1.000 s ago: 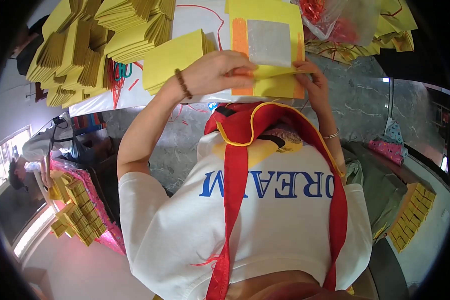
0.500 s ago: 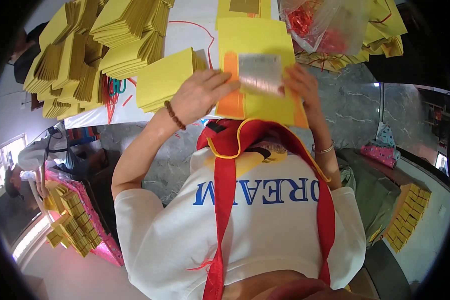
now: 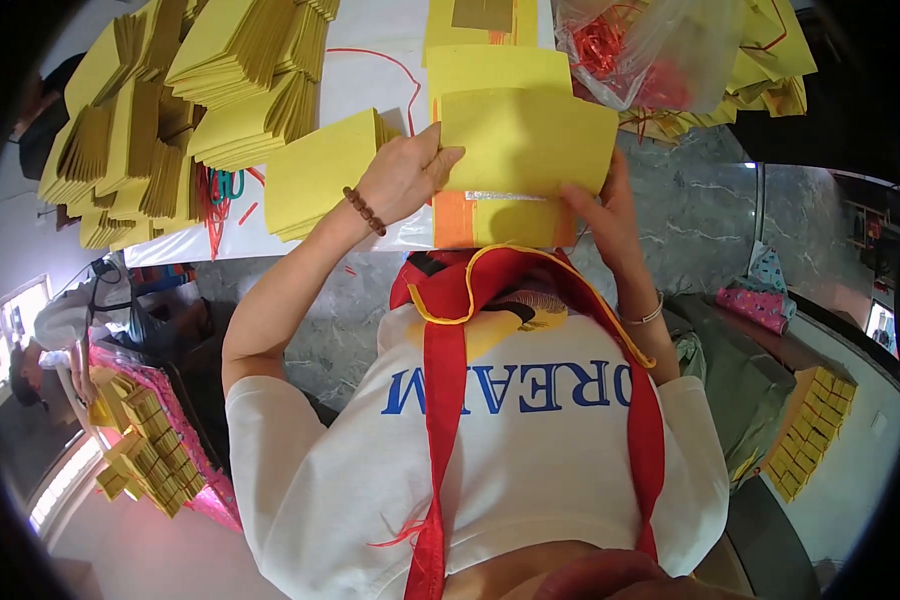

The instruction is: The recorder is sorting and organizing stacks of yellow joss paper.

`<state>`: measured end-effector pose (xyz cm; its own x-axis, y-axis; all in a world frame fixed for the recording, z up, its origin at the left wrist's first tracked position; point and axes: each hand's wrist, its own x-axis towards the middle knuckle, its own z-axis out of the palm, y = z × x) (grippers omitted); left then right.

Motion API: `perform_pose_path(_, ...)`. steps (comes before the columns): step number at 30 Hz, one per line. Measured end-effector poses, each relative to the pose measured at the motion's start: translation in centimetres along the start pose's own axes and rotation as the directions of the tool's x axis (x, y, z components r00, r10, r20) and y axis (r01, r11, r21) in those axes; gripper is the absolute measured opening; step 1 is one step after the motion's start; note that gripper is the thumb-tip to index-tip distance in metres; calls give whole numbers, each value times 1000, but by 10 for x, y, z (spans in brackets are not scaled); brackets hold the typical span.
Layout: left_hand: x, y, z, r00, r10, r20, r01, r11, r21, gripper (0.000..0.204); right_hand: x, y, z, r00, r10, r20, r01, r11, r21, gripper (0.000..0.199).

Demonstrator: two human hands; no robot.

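Observation:
A yellow joss paper sheet [image 3: 527,132] is lifted at the table's front edge, its plain side showing. My left hand [image 3: 407,178] pinches its left edge, the thumb pointing right and a brown bead bracelet at the wrist. On the right edge, my right hand [image 3: 607,210] grips with the thumb in front and the fingers mostly hidden behind. Below the raised sheet shows a lower paper [image 3: 523,222] with an orange band and a thin strip of silver. Another yellow paper [image 3: 497,68] lies just behind. Left of my left hand rests a folded yellow stack [image 3: 320,170].
Several folded yellow bundles [image 3: 235,60] crowd the table's left. A green-handled tool [image 3: 232,186] lies among red strings [image 3: 216,215]. At the far right is a clear plastic bag [image 3: 660,50] with red string. Another person [image 3: 80,310] works at the left beside a box of yellow bundles [image 3: 155,440].
The silver patch has gone from full view to a thin strip, with a plain yellow sheet now raised over it. Both hands now grip that sheet's side edges.

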<state>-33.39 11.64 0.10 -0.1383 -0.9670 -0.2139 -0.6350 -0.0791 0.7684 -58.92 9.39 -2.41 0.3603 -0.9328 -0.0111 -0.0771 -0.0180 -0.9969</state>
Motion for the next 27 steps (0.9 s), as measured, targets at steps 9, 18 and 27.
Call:
perform_pose_path(9, 20, -15, 1, 984, -149, 96, 163, 973, -161, 31, 7, 9, 1, 989, 75, -126, -78, 997, -23, 31)
perform_pose_path(18, 23, -17, 6, 967, -237, 91, 253, 928, -273, 23, 10, 12, 0, 970, 196, -147, -182, 978, 99, 26)
perform_pose_path(27, 22, -27, 15, 985, -175, -4, 167, 943, -286, 28, 13, 14, -2, 961, 254, -111, -248, 966, 66, 22)
